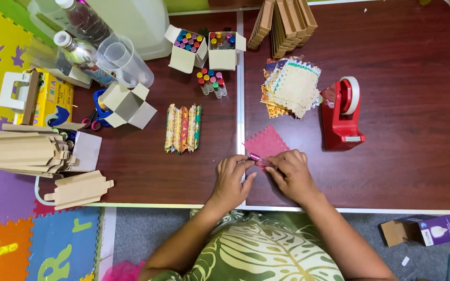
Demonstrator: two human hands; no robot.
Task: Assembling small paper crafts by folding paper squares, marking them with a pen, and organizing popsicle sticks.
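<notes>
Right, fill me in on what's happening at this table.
A person sits at a dark red table and works with both hands at its near edge. The left hand and right hand together pinch a small vial with a pink cap against a pink square of paper with zigzag edges. A row of already wrapped rolls lies to the left. A stack of patterned paper squares and a red tape dispenser sit to the right. Small open boxes of colour-capped vials stand further back.

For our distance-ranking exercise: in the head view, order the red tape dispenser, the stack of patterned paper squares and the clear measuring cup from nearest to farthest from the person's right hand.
From the right hand:
1. Red tape dispenser, just to the right of the hand.
2. Stack of patterned paper squares, straight beyond the hand.
3. Clear measuring cup, far left corner.
</notes>
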